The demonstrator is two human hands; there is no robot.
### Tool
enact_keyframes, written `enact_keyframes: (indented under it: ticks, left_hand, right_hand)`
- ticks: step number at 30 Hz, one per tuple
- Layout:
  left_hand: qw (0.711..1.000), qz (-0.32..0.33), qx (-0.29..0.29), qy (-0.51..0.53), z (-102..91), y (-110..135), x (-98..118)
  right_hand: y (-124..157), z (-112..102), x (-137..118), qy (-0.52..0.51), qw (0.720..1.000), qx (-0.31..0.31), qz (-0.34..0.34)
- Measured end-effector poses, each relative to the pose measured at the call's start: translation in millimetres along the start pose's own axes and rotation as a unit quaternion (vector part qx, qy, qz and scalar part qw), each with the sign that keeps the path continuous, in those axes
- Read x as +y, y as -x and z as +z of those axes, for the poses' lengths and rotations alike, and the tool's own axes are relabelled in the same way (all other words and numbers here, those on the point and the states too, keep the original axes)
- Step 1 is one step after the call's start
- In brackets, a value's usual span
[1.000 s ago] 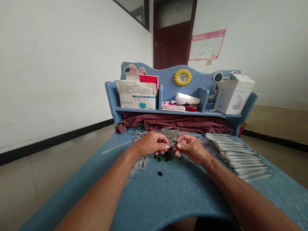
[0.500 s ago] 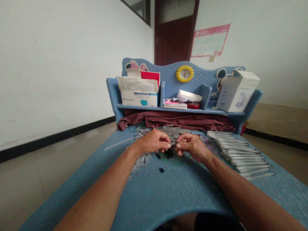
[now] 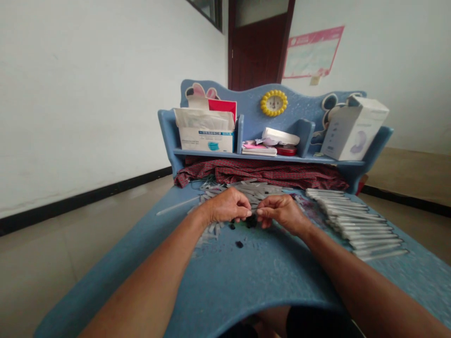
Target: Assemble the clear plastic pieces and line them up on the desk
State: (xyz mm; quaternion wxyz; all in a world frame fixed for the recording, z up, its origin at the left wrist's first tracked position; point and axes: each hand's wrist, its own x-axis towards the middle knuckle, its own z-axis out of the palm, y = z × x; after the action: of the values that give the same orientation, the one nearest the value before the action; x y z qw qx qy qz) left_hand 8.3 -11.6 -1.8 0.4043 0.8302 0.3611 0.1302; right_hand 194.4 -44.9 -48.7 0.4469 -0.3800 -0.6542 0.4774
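Note:
My left hand (image 3: 229,205) and my right hand (image 3: 281,211) face each other over the blue desk (image 3: 225,281). Thumb and fingers are pinched on both, the fingertips almost meeting. Whatever lies between them is too small and hidden to make out. Just below the fingertips is a cluster of small black pieces (image 3: 251,222), and a single black piece (image 3: 239,244) lies nearer to me. Behind my hands spreads a pile of grey, flat-looking strips (image 3: 262,188). More short translucent pieces (image 3: 211,231) are scattered under my left wrist.
Slim whitish tubes with dark ends (image 3: 369,227) lie in a row at the right. One thin clear stick (image 3: 176,205) lies at the left. Red checked cloth (image 3: 268,172) is bunched under the shelf, which holds a mask box (image 3: 207,138) and a white carton (image 3: 354,129).
The view has shifted slightly, so the desk and shelf sit a little farther right. Both hands stay pinched close together, with only slight finger movement.

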Motion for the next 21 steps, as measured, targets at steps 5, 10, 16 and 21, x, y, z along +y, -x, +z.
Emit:
enact_keyframes:
  ticks: [5, 10, 16, 21]
  left_hand:
    - [1.0, 0.005, 0.0, 0.003, 0.7, -0.5, -0.2]
    - [1.0, 0.005, 0.008, -0.002, 1.3, -1.7, -0.8]
    - [1.0, 0.002, 0.019, -0.003, 1.2, -2.6, -3.4]
    - [1.0, 0.014, 0.012, -0.005, 1.4, -3.4, -6.1]
  right_hand:
    - [1.8, 4.8, -2.3, 0.066, 0.998, 0.013, 0.019]
    - [2.1, 6.6, -1.0, 0.101, 0.994, 0.006, 0.048]
    - [0.4, 1.7, -1.8, 0.074, 0.997, 0.001, 0.022]
    - [2.1, 2.5, -2.2, 0.106, 0.994, -0.02, 0.035]
